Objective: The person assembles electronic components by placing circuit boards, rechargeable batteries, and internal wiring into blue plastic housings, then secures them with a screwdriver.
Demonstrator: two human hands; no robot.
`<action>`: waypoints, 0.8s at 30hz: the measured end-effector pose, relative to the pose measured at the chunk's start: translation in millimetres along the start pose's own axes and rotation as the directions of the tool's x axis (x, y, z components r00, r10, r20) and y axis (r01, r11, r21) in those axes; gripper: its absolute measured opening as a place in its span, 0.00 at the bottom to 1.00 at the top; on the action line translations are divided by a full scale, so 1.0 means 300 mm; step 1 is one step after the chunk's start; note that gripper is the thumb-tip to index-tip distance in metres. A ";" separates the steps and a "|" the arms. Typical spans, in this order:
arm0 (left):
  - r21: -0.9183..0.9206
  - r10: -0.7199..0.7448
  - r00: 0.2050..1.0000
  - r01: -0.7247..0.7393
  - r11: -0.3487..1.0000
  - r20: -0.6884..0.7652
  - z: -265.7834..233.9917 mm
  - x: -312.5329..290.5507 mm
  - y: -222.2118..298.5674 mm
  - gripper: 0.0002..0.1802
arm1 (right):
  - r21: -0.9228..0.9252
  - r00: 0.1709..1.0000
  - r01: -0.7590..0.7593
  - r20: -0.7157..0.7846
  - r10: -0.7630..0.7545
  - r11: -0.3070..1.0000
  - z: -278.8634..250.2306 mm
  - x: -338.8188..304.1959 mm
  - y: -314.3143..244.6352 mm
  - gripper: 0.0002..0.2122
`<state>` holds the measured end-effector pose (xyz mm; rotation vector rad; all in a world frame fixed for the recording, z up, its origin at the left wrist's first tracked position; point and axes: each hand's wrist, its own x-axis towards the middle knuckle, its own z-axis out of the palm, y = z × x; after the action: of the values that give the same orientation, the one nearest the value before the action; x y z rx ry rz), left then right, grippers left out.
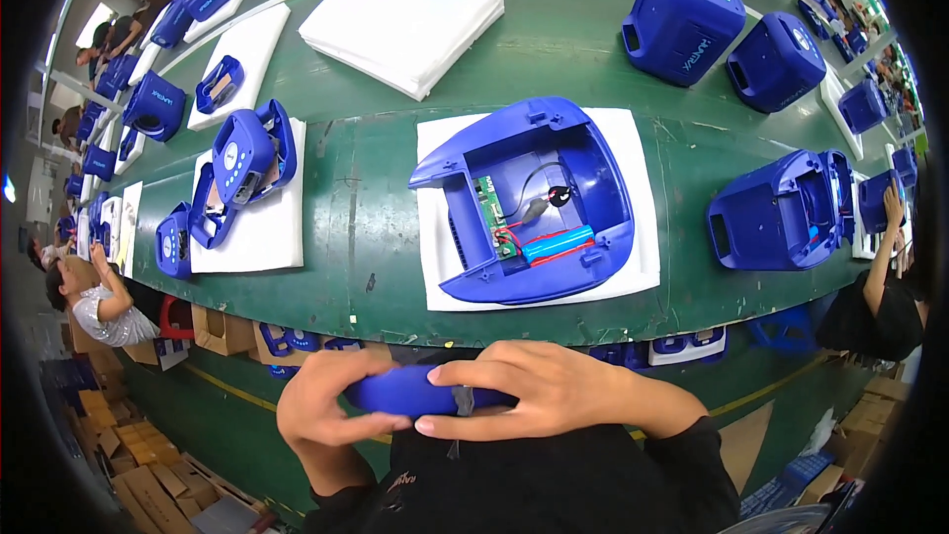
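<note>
Close to my body, below the table's near edge, I hold a blue plastic part [400,392] between both hands. My left hand [326,398] is closed round its left end. My right hand [529,388] grips the right end, fingers above and below. A small dark grey piece [463,400] shows beside my right fingers; its kind cannot be made out. In front of me an open blue housing [603,188] lies on a white foam sheet [643,153]. Inside it are a green circuit board [487,208], a blue battery pack [559,245] with red wires, and a black cable [534,178].
Blue panels with round dials [245,158] lie on foam at the left. Another open housing [771,213] stands at the right. Across the green table [366,227] are stacked foam sheets [405,20] and closed blue units [684,20]. People work at both sides.
</note>
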<state>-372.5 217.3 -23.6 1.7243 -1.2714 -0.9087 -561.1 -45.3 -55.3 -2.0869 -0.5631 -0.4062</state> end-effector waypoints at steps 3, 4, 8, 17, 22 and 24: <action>-0.067 -0.117 0.993 0.117 0.991 -0.006 0.045 0.029 -0.031 0.28 | -0.098 0.980 0.078 -0.176 -0.095 0.992 0.061 -0.030 0.058 0.21; -0.095 -0.125 0.992 0.123 0.988 -0.011 0.065 0.031 -0.041 0.27 | -0.028 0.975 0.046 -0.217 -0.051 0.999 0.076 -0.042 0.068 0.19; -0.120 -0.054 0.998 0.057 0.991 0.025 0.079 0.020 -0.074 0.26 | 0.268 0.940 -0.002 -0.328 0.093 0.964 0.103 -0.047 0.066 0.13; -0.157 0.016 1.000 -0.019 0.987 -0.021 0.044 -0.043 -0.108 0.27 | 0.987 0.760 -0.140 0.061 0.647 0.072 0.105 -0.068 0.054 0.17; -0.207 0.041 0.997 -0.054 0.977 -0.067 0.044 -0.049 -0.115 0.28 | 0.970 0.698 -0.195 0.032 0.715 0.148 0.085 -0.062 0.040 0.18; -0.192 0.052 0.995 -0.069 0.979 -0.089 0.044 -0.056 -0.110 0.27 | 0.973 0.658 -0.195 0.038 0.752 0.121 0.070 -0.052 0.032 0.15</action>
<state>-375.0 237.1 -57.3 1.5459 -1.1345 -0.8858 -567.5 -36.0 -80.7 -0.7723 0.2834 -0.0821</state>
